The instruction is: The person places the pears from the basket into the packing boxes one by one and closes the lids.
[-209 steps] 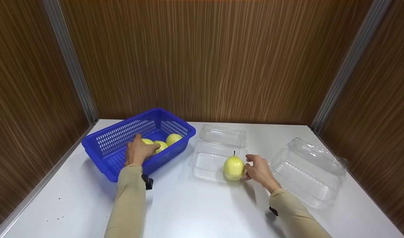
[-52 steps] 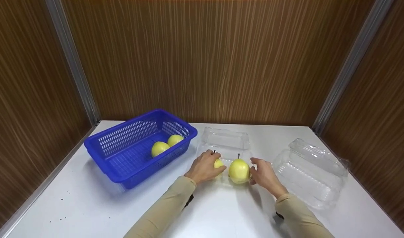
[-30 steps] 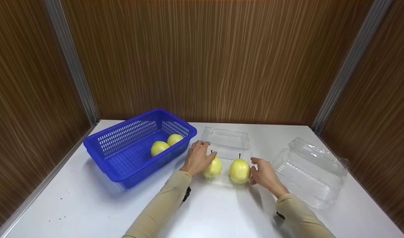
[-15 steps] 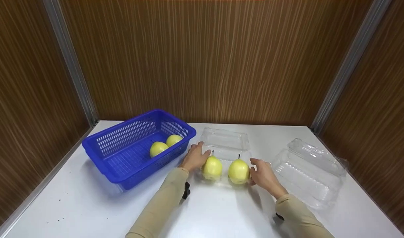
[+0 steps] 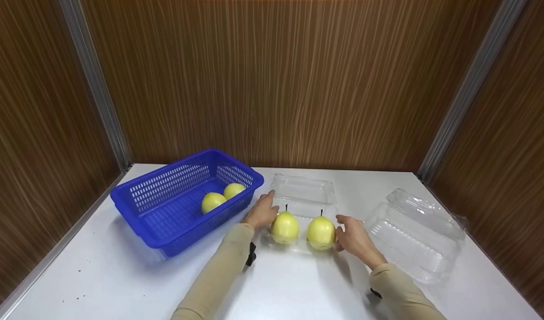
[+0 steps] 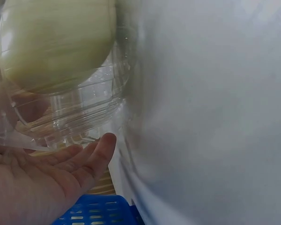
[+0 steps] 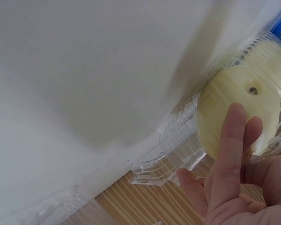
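Two yellow pears, a left pear (image 5: 285,228) and a right pear (image 5: 321,233), stand stem up, side by side in a clear plastic clamshell box (image 5: 304,212) whose lid (image 5: 303,188) lies folded back behind it. My left hand (image 5: 261,211) is at the box's left side; in the left wrist view its fingers (image 6: 100,157) stretch along the outside of the plastic wall. On the opposite side is my right hand (image 5: 354,238), its fingers (image 7: 232,140) extended against the wall beside the right pear. Neither hand grips a pear.
A blue perforated basket (image 5: 165,242) at the left holds two more yellow pears (image 5: 213,202). To the right another clear clamshell box (image 5: 414,240) lies opened out on the white table (image 5: 289,289). Wood-patterned panels (image 5: 272,84) enclose the back and sides.
My left hand brought a pear from the basket into the box, beside the first one, then let go and drew left to the box's side. The right hand has stayed by the box's right wall.
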Motion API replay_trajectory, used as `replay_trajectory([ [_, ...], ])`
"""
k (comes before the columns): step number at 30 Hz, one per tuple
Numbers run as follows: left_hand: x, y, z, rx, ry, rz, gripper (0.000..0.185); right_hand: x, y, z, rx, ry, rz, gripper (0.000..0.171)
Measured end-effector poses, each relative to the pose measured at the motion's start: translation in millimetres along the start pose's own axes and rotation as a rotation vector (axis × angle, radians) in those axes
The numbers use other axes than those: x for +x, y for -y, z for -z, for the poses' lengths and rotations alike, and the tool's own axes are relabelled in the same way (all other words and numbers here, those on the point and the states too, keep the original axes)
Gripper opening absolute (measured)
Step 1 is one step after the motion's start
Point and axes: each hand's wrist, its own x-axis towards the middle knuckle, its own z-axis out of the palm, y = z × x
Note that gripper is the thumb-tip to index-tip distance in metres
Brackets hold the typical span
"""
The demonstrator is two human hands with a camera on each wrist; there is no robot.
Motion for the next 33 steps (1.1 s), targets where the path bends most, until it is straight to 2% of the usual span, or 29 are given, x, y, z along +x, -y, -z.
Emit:
replay_trajectory([
  [5,2.6,3.5,0.4,0.001,0.027,-0.034,0.060,-1,1,0,0.006,-0.005,-0.009,0.043],
  [8,4.5,5.6,1.5,0.000,0.017,-0.084,0.060,-1,0,0,-0.002,-0.006,-0.005,0.043],
  [12,7.2,8.0,2.4,-0.004,0.006,-0.114,0.060,-2,0,0,-0.019,-0.012,0.018,0.043],
  [22,15.5,12.8,3.4,-0.057,-0.008,-0.140,0.062,-3,-1,-2,-0.023,-0.038,0.035,0.042],
  [27,16.6,13.6,3.7,-0.100,0.006,-0.128,0.059,-3,-1,-1,-0.023,-0.039,0.033,0.042],
  [33,15.6,12.8,7.8,-0.209,0.000,-0.111,0.069,-4,0,-1,-0.027,-0.042,0.031,0.042],
])
